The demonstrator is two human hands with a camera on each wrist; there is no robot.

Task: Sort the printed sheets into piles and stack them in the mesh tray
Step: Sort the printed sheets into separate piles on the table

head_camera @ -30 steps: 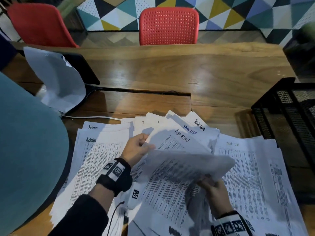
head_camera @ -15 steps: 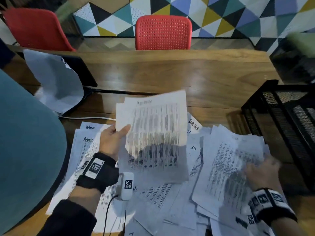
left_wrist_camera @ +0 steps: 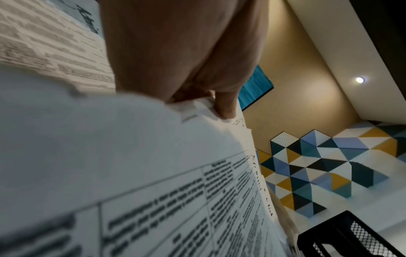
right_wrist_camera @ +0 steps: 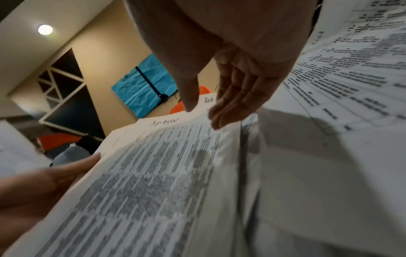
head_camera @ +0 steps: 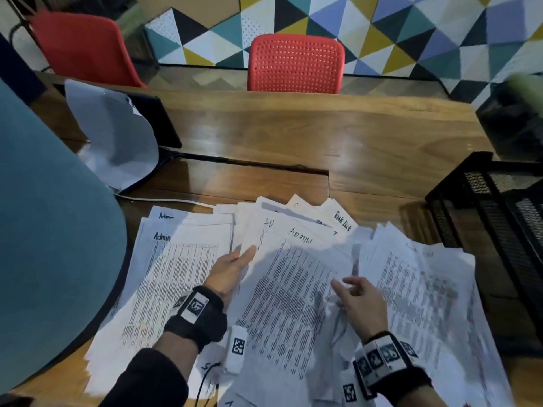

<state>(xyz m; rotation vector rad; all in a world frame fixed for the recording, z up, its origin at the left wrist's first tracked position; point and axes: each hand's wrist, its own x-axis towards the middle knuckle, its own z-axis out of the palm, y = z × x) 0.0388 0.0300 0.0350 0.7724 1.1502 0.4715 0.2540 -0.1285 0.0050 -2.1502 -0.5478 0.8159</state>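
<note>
Printed sheets cover the near half of the wooden table (head_camera: 293, 136). A pile headed "Admin" (head_camera: 176, 274) lies at the left, a "Task List" pile (head_camera: 420, 292) at the right, and a loose heap sits between them. My left hand (head_camera: 241, 259) pinches the left edge of a sheet marked "ADMIN" (head_camera: 293, 292) on the middle heap; the thumb (left_wrist_camera: 224, 106) presses on the paper's edge. My right hand (head_camera: 349, 292) hovers just above that sheet's right side, its fingers (right_wrist_camera: 230, 104) straight and holding nothing. The black mesh tray (head_camera: 484, 207) stands at the right edge.
A large teal rounded shape (head_camera: 53, 245) fills the left side. A crumpled white sheet (head_camera: 117, 142) leans on a black object at the back left, with a cable (head_camera: 164, 199) trailing from it. Two red chairs (head_camera: 295, 63) stand behind the table.
The sheet my left hand held up has come down onto the papers. My right hand has moved from the right pile to the middle heap.
</note>
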